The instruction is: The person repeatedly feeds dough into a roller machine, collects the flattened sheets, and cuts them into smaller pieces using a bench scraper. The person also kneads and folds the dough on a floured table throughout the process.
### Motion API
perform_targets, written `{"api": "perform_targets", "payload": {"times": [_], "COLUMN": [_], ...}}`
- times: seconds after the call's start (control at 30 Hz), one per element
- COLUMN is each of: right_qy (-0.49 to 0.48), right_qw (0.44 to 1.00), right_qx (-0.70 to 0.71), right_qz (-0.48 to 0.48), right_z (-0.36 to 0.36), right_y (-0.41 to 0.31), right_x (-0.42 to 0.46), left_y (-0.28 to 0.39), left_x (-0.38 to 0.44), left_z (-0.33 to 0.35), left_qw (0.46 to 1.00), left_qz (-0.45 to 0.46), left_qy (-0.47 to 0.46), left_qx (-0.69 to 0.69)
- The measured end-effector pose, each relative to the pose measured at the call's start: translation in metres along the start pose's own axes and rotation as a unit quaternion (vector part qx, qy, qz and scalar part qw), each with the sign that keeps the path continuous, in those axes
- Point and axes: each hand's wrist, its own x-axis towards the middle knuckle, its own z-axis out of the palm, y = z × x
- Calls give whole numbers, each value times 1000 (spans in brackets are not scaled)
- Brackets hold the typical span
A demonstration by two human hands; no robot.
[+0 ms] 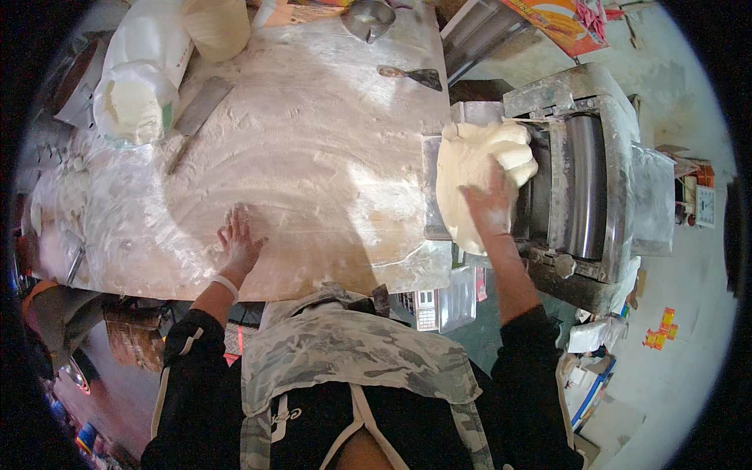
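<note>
My left hand (pixel 239 239) rests with fingers spread on the floured wooden worktable (pixel 282 147), holding nothing. A white band circles that wrist. To the right, my right hand (pixel 489 200) lies over a large mass of pale dough (pixel 461 158), its fingers blurred and apart. The dough sits on the metal feed tray (pixel 431 194) of a dough sheeter (pixel 617 176), folded thick on the side nearest the machine. A shiny steel roller (pixel 586 185) shows inside the sheeter, to the right of the dough. Part of the dough is hidden beneath my right hand.
On the table's far left lies an open sack of flour (pixel 132 108), beside a flat metal scraper (pixel 204 106). A dough scraper with a handle (pixel 411 76) and a metal scoop (pixel 369 20) lie near the far edge. Another metal tool (pixel 75 264) lies at the near left corner.
</note>
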Motion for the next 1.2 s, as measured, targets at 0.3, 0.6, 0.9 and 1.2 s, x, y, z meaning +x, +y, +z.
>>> {"api": "perform_targets", "payload": {"times": [0.3,0.6,0.9,1.2], "right_qy": [-67,-205,-89,-305], "right_qw": [995,946,761,836], "right_qx": [61,242,505,427], "right_qz": [31,-72,397,161], "right_z": [67,120,175,81], "right_y": [-44,-167,87,-83], "right_x": [12,42,42,52], "left_y": [2,-5,1,4], "left_x": [-5,-6,1,-5], "left_z": [7,2,-4,-12], "left_qw": [1000,999,998,995], "left_qz": [2,-2,16,-16], "left_qy": [3,-32,-54,-92], "left_qx": [3,10,2,38]}}
